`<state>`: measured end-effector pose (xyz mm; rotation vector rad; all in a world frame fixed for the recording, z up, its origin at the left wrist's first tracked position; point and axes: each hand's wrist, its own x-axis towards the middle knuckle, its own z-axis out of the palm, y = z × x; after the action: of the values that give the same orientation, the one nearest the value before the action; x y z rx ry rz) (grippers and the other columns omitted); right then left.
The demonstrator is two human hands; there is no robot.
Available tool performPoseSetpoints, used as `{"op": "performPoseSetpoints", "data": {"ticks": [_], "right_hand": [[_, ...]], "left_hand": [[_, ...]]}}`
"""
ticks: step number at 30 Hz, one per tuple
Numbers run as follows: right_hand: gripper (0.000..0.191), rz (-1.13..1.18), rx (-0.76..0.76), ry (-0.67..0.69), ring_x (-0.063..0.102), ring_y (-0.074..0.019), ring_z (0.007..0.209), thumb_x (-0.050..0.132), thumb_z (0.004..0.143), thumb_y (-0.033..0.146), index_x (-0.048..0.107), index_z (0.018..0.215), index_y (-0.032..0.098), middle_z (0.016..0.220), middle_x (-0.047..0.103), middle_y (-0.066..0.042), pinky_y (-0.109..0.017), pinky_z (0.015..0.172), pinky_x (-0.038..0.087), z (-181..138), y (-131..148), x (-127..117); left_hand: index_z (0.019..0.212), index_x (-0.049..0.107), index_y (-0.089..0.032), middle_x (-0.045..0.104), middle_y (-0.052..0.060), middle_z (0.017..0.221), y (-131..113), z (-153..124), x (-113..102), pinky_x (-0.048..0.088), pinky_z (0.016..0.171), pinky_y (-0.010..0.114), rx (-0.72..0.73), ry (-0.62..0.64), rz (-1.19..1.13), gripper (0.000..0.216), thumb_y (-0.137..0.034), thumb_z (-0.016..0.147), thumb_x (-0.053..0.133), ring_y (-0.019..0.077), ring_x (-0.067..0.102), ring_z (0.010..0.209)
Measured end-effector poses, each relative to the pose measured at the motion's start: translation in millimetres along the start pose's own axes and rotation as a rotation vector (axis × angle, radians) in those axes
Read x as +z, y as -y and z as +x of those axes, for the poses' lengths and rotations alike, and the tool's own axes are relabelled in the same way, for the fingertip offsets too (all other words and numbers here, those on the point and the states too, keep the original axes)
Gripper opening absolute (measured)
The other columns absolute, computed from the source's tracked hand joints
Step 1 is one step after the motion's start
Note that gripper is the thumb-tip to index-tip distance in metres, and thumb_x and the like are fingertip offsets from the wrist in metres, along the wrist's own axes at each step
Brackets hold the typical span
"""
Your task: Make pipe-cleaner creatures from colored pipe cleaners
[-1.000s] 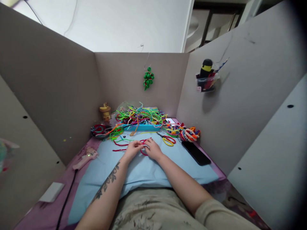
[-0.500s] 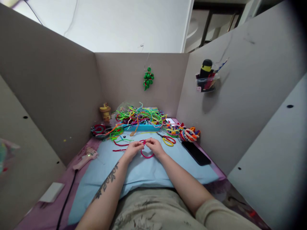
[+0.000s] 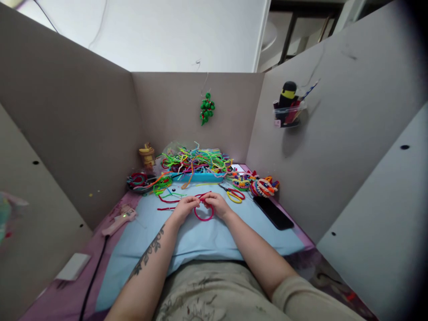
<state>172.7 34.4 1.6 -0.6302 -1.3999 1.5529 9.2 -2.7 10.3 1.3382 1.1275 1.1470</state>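
Note:
Between my hands hangs a red pipe cleaner [image 3: 204,220] bent into a loop, its ends meeting at my fingertips. My left hand [image 3: 184,208] pinches it from the left side. From the right, my right hand [image 3: 218,205] pinches the same spot, the fingers of both hands almost touching. Exactly how the ends cross is hidden by the fingers. Left of my left hand, dark red pipe cleaner pieces [image 3: 166,209] lie on the light blue cloth [image 3: 207,243], near a green pipe cleaner piece [image 3: 179,195].
A blue tray [image 3: 200,178] heaped with colourful pipe cleaners stands at the back. Scissors [image 3: 235,195], a black phone [image 3: 273,213] and braided pipe cleaner pieces [image 3: 264,187] lie to the right. A pink glue gun [image 3: 119,222] with a cord and a white box [image 3: 72,267] are left.
The fingers of my right hand have shifted slightly on the pipe cleaner. The red loop has turned a little and hangs slightly further left. Both hands keep their pinch.

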Motion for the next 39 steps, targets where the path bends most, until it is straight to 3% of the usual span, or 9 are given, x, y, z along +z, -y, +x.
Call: {"op": "performPoseSetpoints", "data": {"ticks": [8,12,18,21,25,28,31,34,39], "right_hand": [[0.03,0.235,0.278,0.147,0.052,-0.008,0.048,0.074,0.062,0.034,0.056,0.079,0.016,0.061,0.061,0.001,-0.018,0.046,0.039,-6.1,3.1,0.2],[0.032,0.278,0.298,0.185,0.051,-0.0067,0.049,0.074,0.062,0.032,0.054,0.081,0.017,0.067,0.062,0.0,-0.017,0.046,0.037,-8.7,6.5,0.4],[0.03,0.207,0.292,0.208,0.04,-0.0065,0.043,0.071,0.061,0.025,0.05,0.081,0.02,0.049,0.044,0.009,-0.019,0.044,0.031,-8.8,8.2,4.0],[0.024,0.048,0.177,0.17,0.037,-0.0062,0.042,0.066,0.061,0.02,0.05,0.079,0.019,0.05,0.043,0.009,-0.019,0.044,0.028,-5.7,1.5,4.8],[0.011,-0.346,-0.114,0.041,0.039,-0.0075,0.047,0.059,0.066,0.019,0.052,0.075,0.018,0.054,0.045,0.007,-0.02,0.047,0.028,-3.9,-6.7,6.6],[0.007,-0.696,-0.344,-0.052,0.045,-0.0111,0.057,0.054,0.073,0.018,0.057,0.078,0.019,0.061,0.05,0.003,-0.023,0.056,0.035,-5.5,-6.3,7.1],[0.013,-0.925,-0.493,-0.041,0.05,-0.0157,0.072,0.05,0.079,0.019,0.062,0.083,0.02,0.075,0.058,-0.003,-0.029,0.071,0.039,-6.5,-1.5,4.8],[0.016,-1.015,-0.545,-0.036,0.051,-0.019,0.082,0.049,0.082,0.021,0.065,0.085,0.022,0.082,0.06,-0.007,-0.033,0.08,0.038,-6.5,3.4,1.2],[0.016,-0.954,-0.547,-0.105,0.053,-0.0191,0.082,0.05,0.082,0.023,0.066,0.083,0.022,0.081,0.062,-0.006,-0.032,0.079,0.039,-7.6,7.6,0.3]], "left_hand": [[0.07,0.059,-0.014,0.059,0.0,0.064,0.4,0.4,2.5,0.038,0.061,0.023,0.125,0.061,0.007,0.026,-0.039,0.067,0.064,0.011,0.05,0.06],[0.071,0.059,-0.014,0.061,0.001,0.066,2.2,1.5,2.9,0.038,0.063,0.024,0.17,0.065,0.049,0.027,-0.04,0.069,0.063,0.0118,0.052,0.062],[0.067,0.057,-0.014,0.052,-0.003,0.058,1.4,1.3,3.2,0.032,0.055,0.022,0.203,-0.017,0.153,0.027,-0.041,0.069,0.062,0.0093,0.044,0.055],[0.065,0.056,-0.014,0.049,-0.004,0.055,-0.6,0.1,3.8,0.03,0.053,0.022,0.187,-0.026,0.159,0.026,-0.04,0.069,0.06,0.0089,0.041,0.054],[0.064,0.055,-0.014,0.048,-0.003,0.056,-0.1,0.9,3.3,0.03,0.054,0.022,0.18,-0.069,0.155,0.025,-0.038,0.068,0.06,0.0093,0.041,0.055],[0.064,0.055,-0.014,0.047,-0.003,0.055,1.6,2.4,2.4,0.031,0.054,0.022,0.168,-0.106,0.158,0.025,-0.038,0.068,0.059,0.0095,0.04,0.055],[0.062,0.054,-0.014,0.046,-0.003,0.055,1.5,2.5,2.8,0.031,0.054,0.022,0.158,-0.115,0.15,0.025,-0.039,0.068,0.058,0.0095,0.04,0.055],[0.06,0.054,-0.015,0.046,-0.003,0.054,-1.0,1.0,4.7,0.032,0.054,0.022,0.162,-0.093,0.143,0.026,-0.04,0.069,0.057,0.01,0.041,0.055],[0.063,0.056,-0.015,0.05,-0.002,0.057,-5.6,-1.9,7.6,0.035,0.055,0.022,0.158,-0.086,0.109,0.028,-0.042,0.071,0.057,0.0104,0.044,0.056]]}}
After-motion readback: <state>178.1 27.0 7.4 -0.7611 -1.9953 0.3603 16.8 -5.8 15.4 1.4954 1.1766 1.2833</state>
